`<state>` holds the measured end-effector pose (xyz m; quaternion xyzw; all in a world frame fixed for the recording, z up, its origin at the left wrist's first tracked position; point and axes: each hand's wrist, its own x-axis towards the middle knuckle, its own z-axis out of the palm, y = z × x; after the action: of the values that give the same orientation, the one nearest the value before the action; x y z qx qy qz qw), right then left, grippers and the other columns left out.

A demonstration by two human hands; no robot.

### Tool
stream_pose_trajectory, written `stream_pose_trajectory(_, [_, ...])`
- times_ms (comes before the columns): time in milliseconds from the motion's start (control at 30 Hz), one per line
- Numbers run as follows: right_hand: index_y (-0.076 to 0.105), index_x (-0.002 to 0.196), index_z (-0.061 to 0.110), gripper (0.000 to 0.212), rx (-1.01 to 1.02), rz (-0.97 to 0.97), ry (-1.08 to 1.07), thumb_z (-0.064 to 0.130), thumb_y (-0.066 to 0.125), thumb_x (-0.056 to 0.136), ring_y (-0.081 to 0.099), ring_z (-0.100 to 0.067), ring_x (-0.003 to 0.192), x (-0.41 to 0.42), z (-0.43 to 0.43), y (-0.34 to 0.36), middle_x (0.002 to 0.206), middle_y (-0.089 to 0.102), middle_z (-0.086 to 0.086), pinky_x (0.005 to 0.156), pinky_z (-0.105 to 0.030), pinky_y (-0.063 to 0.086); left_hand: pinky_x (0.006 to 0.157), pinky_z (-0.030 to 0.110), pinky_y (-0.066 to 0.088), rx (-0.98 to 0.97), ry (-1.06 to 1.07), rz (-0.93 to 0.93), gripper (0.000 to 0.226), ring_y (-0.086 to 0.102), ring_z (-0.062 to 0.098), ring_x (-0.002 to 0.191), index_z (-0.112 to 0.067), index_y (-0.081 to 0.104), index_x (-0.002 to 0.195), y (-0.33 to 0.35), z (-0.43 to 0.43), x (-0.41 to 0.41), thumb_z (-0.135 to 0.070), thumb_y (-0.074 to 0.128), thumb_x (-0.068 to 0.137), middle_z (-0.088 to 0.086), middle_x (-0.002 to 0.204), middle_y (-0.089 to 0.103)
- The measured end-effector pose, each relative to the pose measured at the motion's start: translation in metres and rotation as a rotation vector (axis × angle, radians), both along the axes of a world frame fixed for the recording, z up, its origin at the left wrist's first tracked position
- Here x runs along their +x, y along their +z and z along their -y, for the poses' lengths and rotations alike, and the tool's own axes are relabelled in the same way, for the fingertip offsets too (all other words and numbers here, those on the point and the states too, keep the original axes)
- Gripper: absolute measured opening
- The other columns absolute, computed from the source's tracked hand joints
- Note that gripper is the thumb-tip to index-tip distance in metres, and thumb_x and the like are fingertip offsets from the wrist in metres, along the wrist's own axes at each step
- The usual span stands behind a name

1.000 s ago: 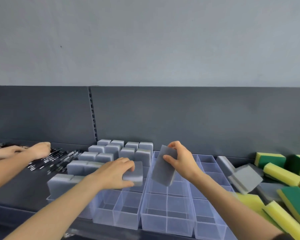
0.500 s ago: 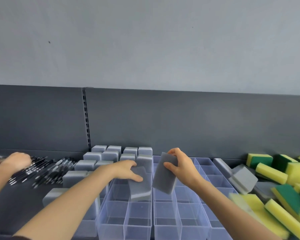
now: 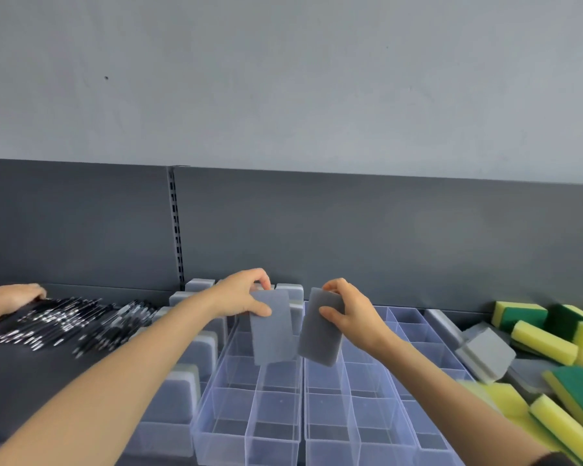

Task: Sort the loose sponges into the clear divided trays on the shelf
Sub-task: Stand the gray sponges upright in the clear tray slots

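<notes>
Partway there: your left hand [image 3: 239,299] pinches a pale-grey foam sponge [image 3: 272,334], right hand [image 3: 349,314] a darker grey sponge [image 3: 318,334], over the mostly empty clear plastic divided trays [image 3: 273,445]; yellow-and-green sponges [image 3: 542,343] lie loose.

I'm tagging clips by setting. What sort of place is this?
Likely a shop or stockroom shelf: a dark back panel with a slotted upright, clear divided trays partly filled with grey sponges, and loose pens and yellow-green sponges heaped either side.
</notes>
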<state>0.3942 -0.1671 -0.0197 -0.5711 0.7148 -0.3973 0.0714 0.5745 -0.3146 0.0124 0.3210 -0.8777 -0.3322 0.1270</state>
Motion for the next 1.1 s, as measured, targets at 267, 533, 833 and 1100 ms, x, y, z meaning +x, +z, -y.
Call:
stream_pose_trajectory(267, [0.046,0.117,0.013,0.025,-0.104,0.001,0.063,0.008,0.049,0.093,0.044,-0.01,0.085,0.024,0.033,-0.007,0.112,0.039,0.002,0.066,-0.012,0.031,0.061,0.028,0.033,-0.189,0.081,0.076,0.03,0.037,0.016,0.065,-0.036,0.043,0.082,0.0,0.015,0.028,-0.014,0.064,0.081,-0.006,0.078,0.046])
stream_pose_trajectory(533, [0.048,0.114,0.013,0.023,-0.041,-0.009,0.161,0.006,0.049,0.092,0.042,0.001,0.074,0.028,0.042,-0.022,0.11,0.04,0.005,0.071,0.001,0.033,0.069,0.029,0.036,-0.193,0.037,0.037,0.031,0.041,0.015,0.075,-0.036,0.044,0.083,-0.018,0.018,0.022,-0.012,0.062,0.082,0.003,0.115,0.056])
stream_pose_trajectory(833, [0.046,0.101,0.024,0.022,-0.035,-0.045,0.228,0.005,0.051,0.091,0.041,-0.005,0.073,0.029,0.054,-0.036,0.112,0.044,0.001,0.068,-0.002,0.033,0.085,0.034,0.042,-0.183,0.012,0.082,0.035,0.05,0.021,0.092,-0.038,0.044,0.081,-0.026,0.028,0.021,-0.008,0.062,0.082,-0.006,0.116,0.051])
stream_pose_trajectory(1100, [0.05,0.112,0.02,0.025,0.08,-0.082,0.237,0.005,0.048,0.092,0.045,-0.011,0.096,0.019,0.054,-0.057,0.121,0.046,0.003,0.08,-0.006,0.032,0.069,0.03,0.038,-0.227,-0.024,0.289,0.026,0.042,0.015,0.077,-0.031,0.043,0.088,-0.047,0.025,0.014,-0.008,0.054,0.085,-0.009,0.093,0.044])
